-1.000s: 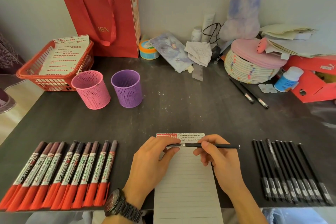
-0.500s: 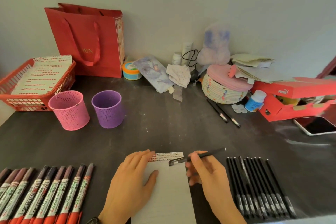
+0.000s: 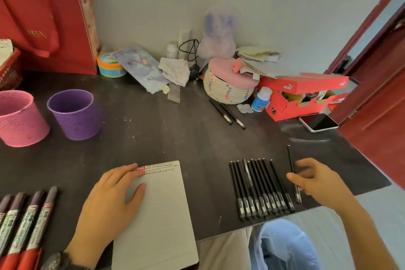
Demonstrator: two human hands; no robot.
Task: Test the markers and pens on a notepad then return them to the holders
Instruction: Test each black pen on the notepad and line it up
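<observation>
At the left edge the red-bodied markers lie in a row on the tabletop. Behind them the pink holder and purple holder stand side by side, both seemingly empty as far as their mouths show. The left hand lies flat, fingers straight, on the notepad, likely to stop it sliding, while right of the neat row of black pens the right hand pinches one pen just beside that row, probably to keep the tested ones together.

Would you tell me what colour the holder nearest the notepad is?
The holder is purple; head view.
</observation>
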